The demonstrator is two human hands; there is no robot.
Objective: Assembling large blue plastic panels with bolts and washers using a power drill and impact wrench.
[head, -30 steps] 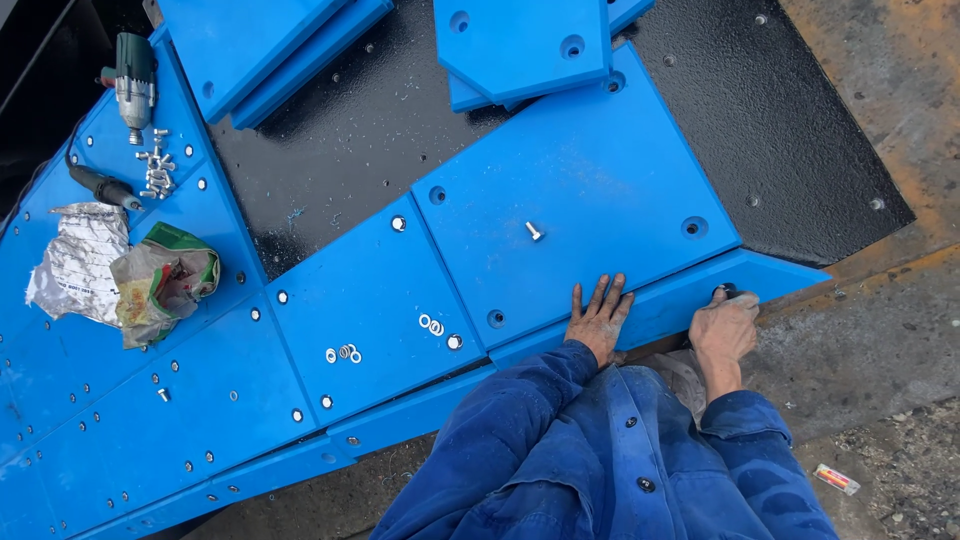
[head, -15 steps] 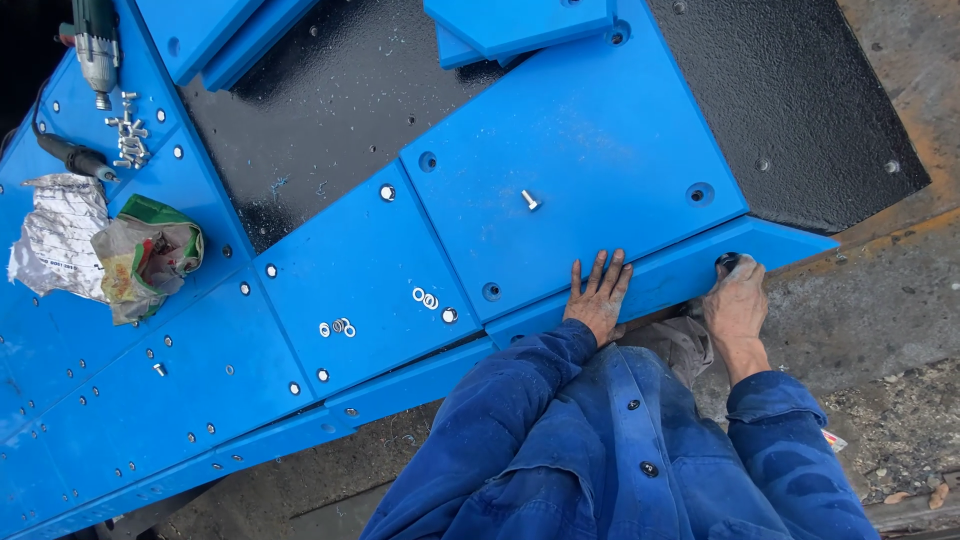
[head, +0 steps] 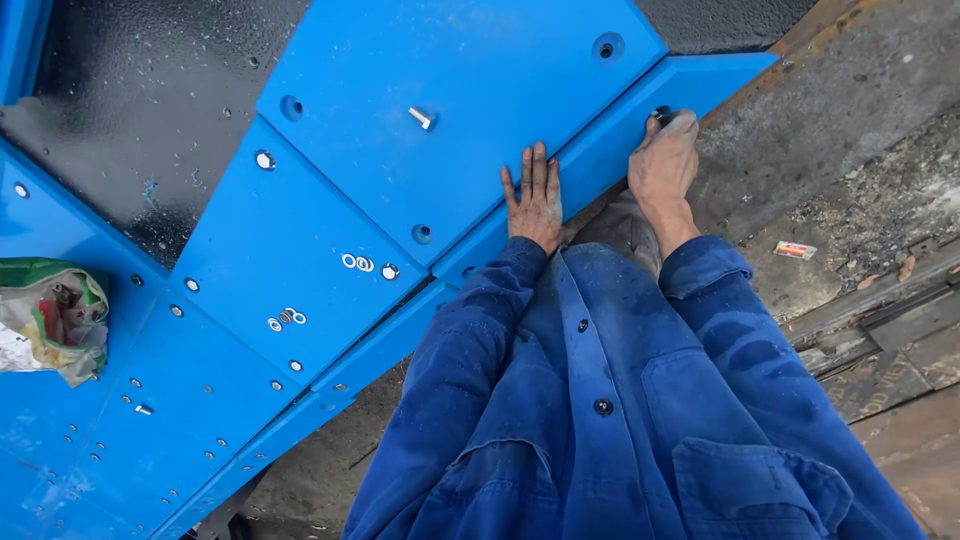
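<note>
Blue steel plate, large — our landmark for all entries below.

Change vs. half a sec ago: we lean in closer; bench-top tools at far left drop out of view, plate edge and both hands fill centre. Hands themselves sit in the same spots on the plate's near edge. Reads as work settling at that edge, not moving on.

Left hand: flat on plate's near edge, palm down, fingers straight and close together, thumb slightly out. Holds nothing; rests/braces only.

Right hand: at plate's near right corner, on the blue side flange. Fingers curled tight over a small dark item at the fingertips; we can't tell what it is.

Loose bolt: lying on plate, above left hand, well apart from both hands.

Washers, small group: on adjoining blue panel, left of plate.

Crumpled bag w/ green rim: far left of plate.

Concrete floor: right of plate, w/ small red-white scrap.
</note>
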